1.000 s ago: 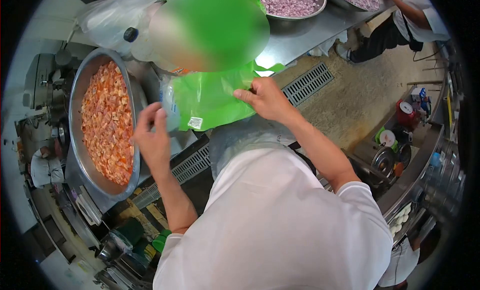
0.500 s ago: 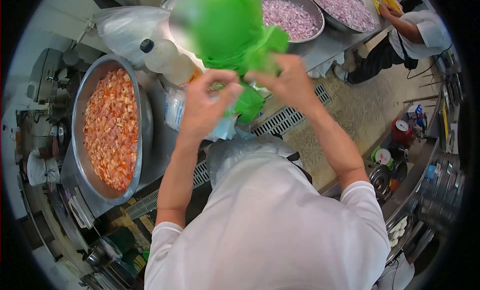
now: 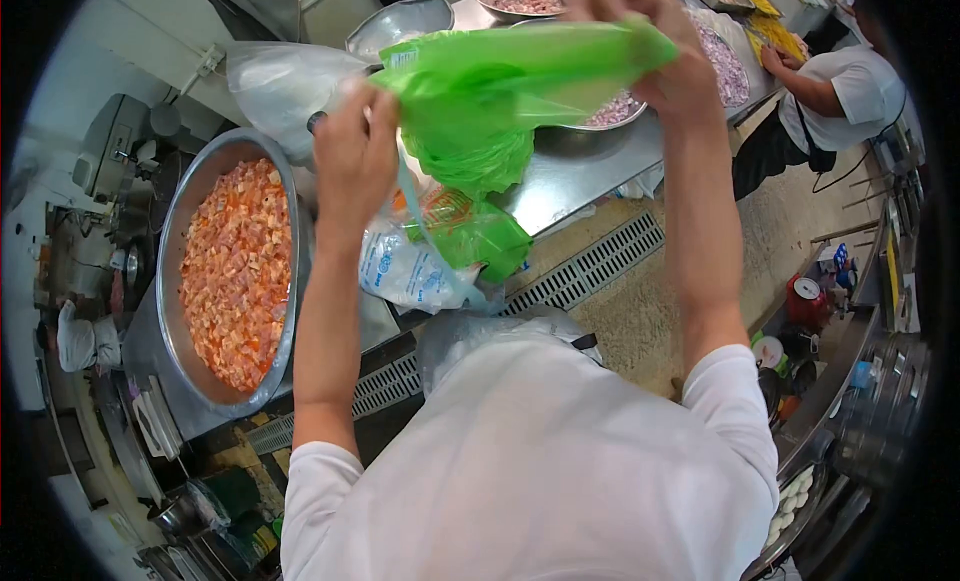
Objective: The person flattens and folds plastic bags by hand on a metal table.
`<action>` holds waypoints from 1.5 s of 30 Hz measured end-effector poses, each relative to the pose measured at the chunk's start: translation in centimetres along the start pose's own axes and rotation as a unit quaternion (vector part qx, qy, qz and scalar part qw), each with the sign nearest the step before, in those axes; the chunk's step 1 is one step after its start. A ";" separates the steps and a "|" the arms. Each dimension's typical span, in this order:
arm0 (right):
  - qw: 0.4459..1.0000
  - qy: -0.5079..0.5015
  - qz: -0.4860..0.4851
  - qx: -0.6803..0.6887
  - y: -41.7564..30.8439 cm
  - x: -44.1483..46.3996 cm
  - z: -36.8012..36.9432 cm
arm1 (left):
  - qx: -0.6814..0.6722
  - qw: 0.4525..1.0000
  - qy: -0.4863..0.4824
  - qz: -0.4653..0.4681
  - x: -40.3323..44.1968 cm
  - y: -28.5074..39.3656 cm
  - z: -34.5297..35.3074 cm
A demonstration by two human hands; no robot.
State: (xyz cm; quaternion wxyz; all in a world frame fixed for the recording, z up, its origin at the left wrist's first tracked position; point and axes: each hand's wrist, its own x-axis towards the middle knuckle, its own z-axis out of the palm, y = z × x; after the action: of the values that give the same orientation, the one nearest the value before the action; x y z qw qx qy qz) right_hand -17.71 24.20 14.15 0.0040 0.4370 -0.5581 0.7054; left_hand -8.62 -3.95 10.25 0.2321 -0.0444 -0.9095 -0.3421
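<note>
A thin green plastic bag (image 3: pixel 520 76) is stretched sideways in front of me, above the steel table. My left hand (image 3: pixel 357 146) pinches its left end. At the other end my right hand (image 3: pixel 670 66) grips the bag, its fingers smeared by motion. Bunched green plastic (image 3: pixel 475 161) hangs beneath the stretched bag. Lower down lie a second green bag (image 3: pixel 485 243) and a clear packet with blue print (image 3: pixel 410 271), close to the table's front edge. From near my left hand a pale blue strip (image 3: pixel 413 196) trails down towards that packet.
A big steel basin of diced, reddish meat (image 3: pixel 235 271) stands at left. Behind are a clear plastic bag (image 3: pixel 285 86) and bowls of chopped pinkish food (image 3: pixel 612 111). A co-worker (image 3: pixel 850 86) is at the table's right end. A floor grate (image 3: pixel 600 266) runs below.
My hands have moved apart and upward, drawing the green bag out wide between them. The view has shifted slightly, and more of the table and the printed packet shows.
</note>
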 end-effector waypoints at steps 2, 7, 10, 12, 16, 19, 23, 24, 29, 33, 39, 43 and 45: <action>0.938 -0.114 0.041 -0.325 1.0 4.2 -0.8 | 0.094 0.979 0.136 0.123 4.1 -0.6 0.5; 0.829 -0.287 0.048 -0.477 14.3 4.1 -4.4 | 0.106 0.988 -0.076 -0.077 4.6 -5.4 5.1; 0.882 -0.200 0.121 -0.409 19.2 -2.8 -4.1 | 0.047 0.993 -0.052 -0.092 0.9 -9.4 10.3; 0.914 -0.159 0.124 -0.353 19.2 -5.3 -3.2 | -0.001 0.994 0.003 -0.106 -1.4 -11.2 12.9; 0.924 -0.046 0.136 -0.354 15.6 -6.9 -1.2 | -0.056 0.991 0.102 -0.070 -1.9 -8.2 11.2; 0.921 0.030 -0.001 -0.387 13.6 -9.4 1.4 | -0.044 0.989 0.138 -0.019 -3.6 -6.1 11.2; 0.896 0.086 -0.005 -0.436 20.0 -14.9 3.2 | 0.008 0.991 0.064 -0.117 -3.9 -8.1 14.0; 0.905 0.086 0.016 -0.416 19.7 -14.9 3.3 | 0.007 0.989 0.033 -0.141 -3.9 -8.5 13.8; 0.910 0.169 0.057 -0.373 17.0 -13.1 3.6 | -0.066 0.987 0.070 -0.126 -3.9 -9.3 13.8; 0.940 0.162 0.142 -0.263 19.8 -14.0 3.2 | -0.139 0.984 -0.004 -0.113 -6.8 -12.9 14.8; 0.910 0.243 0.332 -0.047 13.2 -16.5 9.2 | -0.548 0.753 -0.227 -0.284 -11.2 -6.5 6.6; 0.901 0.057 0.389 0.184 14.0 -18.9 15.0 | -0.505 0.759 -0.300 -0.281 -11.8 -5.4 6.5; 0.896 0.026 0.389 0.213 14.5 -18.9 15.4 | -0.465 0.793 -0.291 -0.265 -12.2 -5.6 6.0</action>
State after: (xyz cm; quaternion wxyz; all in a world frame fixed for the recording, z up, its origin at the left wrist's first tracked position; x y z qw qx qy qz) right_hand -3.82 15.67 -9.02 -0.3498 0.1568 -0.5196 0.7636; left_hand -1.46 -3.38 -2.61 -0.1924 -0.0014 -0.6416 -0.7425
